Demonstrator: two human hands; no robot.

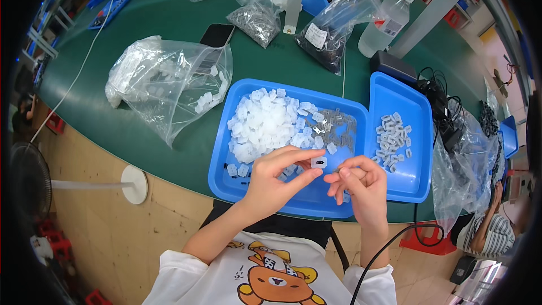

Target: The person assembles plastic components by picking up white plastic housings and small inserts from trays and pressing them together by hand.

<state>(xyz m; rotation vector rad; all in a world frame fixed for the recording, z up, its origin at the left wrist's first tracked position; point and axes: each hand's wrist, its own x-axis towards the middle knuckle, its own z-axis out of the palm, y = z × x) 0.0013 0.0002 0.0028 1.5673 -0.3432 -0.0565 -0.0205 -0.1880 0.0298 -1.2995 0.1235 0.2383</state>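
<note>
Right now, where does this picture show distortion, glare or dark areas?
All in the head view: black corners; the dark green tabletop has a bowed edge, perhaps partly lens distortion; glints mark the leftmost clear plastic bag; the heaped translucent white plastic pieces look washed out.

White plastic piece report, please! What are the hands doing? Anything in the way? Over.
Left hand pinching white piece above larger blue tray. Right hand curled close by, contents unclear. Nothing visible between them.

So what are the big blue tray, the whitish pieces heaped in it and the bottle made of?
Big blue tray: probably moulded plastic; smooth, faintly shiny, with rounded corners.
Whitish pieces: likely plastic too, going by their milky, translucent look.
Bottle: seemingly smooth plastic, given its see-through wall.
</note>
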